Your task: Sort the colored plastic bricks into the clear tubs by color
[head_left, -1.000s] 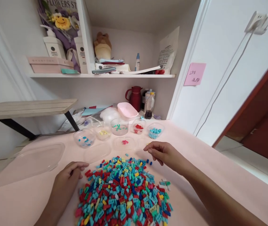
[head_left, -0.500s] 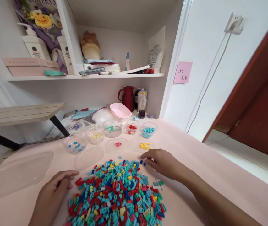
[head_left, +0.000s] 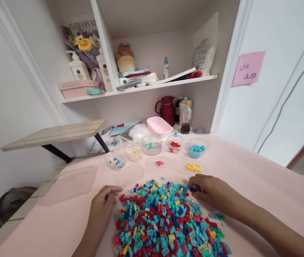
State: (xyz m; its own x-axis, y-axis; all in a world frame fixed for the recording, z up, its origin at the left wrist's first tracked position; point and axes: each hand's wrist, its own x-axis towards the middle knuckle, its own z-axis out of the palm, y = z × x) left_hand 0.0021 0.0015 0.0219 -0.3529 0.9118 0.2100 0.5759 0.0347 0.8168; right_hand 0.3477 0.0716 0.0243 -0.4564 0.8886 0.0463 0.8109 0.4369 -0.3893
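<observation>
A wide heap of small toy bricks (head_left: 165,221), mostly light blue, red, green and dark blue, lies on the pink tabletop. At its upper right edge my right hand (head_left: 207,187) bends its thumb and fingers around a dark blue brick (head_left: 192,189), partly hidden by the fingertips. My left hand (head_left: 105,196) rests beside the heap's left edge, loosely curled and holding nothing. Just behind my right hand, yellow bricks (head_left: 194,167) lie on a clear lid. Pink bricks (head_left: 159,163) sit on another, and a lone light blue brick (head_left: 163,178) is between lids and heap.
Clear tubs stand in a back row, holding blue (head_left: 117,163), pale yellow (head_left: 134,153), green (head_left: 152,146), red (head_left: 174,145) and light blue bricks (head_left: 196,150). A large clear lid (head_left: 73,184) lies left. Behind are a pink basin (head_left: 159,125), red jug (head_left: 167,110) and bottle (head_left: 186,117).
My right hand has come down from near the yellow bricks to the dark blue ones and closed its fingers there. My left hand stays beside the heap. The camera view has shifted.
</observation>
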